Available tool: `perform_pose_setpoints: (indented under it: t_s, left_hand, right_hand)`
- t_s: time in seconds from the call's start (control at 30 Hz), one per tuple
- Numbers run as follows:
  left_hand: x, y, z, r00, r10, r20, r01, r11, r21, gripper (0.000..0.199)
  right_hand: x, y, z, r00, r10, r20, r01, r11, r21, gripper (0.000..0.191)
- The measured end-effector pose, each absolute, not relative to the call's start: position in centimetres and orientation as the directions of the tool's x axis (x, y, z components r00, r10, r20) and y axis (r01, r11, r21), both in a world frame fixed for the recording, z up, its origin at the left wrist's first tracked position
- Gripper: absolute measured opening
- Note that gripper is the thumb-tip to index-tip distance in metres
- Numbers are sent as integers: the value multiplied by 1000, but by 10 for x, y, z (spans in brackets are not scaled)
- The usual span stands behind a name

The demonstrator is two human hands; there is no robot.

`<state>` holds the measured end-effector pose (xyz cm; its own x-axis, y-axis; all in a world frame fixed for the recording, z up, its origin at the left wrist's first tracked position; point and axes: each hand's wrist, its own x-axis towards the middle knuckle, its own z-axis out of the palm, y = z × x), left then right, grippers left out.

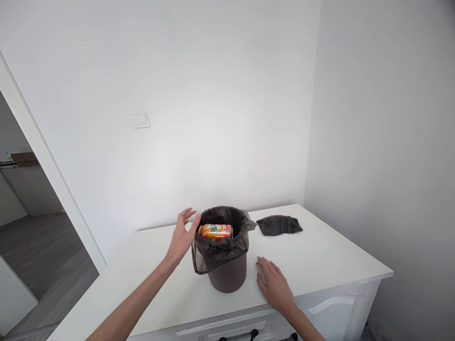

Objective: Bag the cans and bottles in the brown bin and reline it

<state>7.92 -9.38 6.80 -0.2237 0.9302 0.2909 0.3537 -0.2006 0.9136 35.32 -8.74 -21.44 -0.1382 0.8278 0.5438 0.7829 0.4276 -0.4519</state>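
A dark brown bin (228,274) stands on the white cabinet top, lined with a black plastic bag (216,253) folded over its rim. An orange can (216,231) lies on its side in the bin's mouth. At the bag's left edge is my left hand (182,237), its thumb and fingers apart and nothing visible between them. My right hand (274,285) rests on the cabinet top to the right of the bin, fingers spread a little and holding nothing.
Behind and right of the bin lies a folded black bag (279,225). The white cabinet (320,258) has dark handles at its front edge and backs onto a wall with a light switch (141,120). A doorway opens at the far left.
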Motion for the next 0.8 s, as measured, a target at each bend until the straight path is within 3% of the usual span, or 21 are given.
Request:
perform_pose_setpoints:
  t_s: [0.13,0.27,0.37,0.63,0.8]
  left_hand:
    - [35,-107,39,-373,928,17,171,51,984,60]
    - [12,-119,9,-281,927,-248,-14,255,967,53]
    - [16,-121,-4,-172,918,-357,-152,333,930,41]
    - [45,-94,18,-90,960,-264,-307,226,925,41]
    - [52,-73,58,-164,974,-153,-284,102,954,27]
  right_hand:
    - [359,-83,-211,-95,883,460,657,403,-637,38]
    - [366,-76,-176,-47,955,292,357,289,-888,35]
    - [367,-76,-132,-67,986,151,99,157,-983,32]
    - [359,-76,-25,-67,994,-83,-251,-98,-963,22]
    - [356,-52,35,-16,986,-166,-195,-166,-966,28]
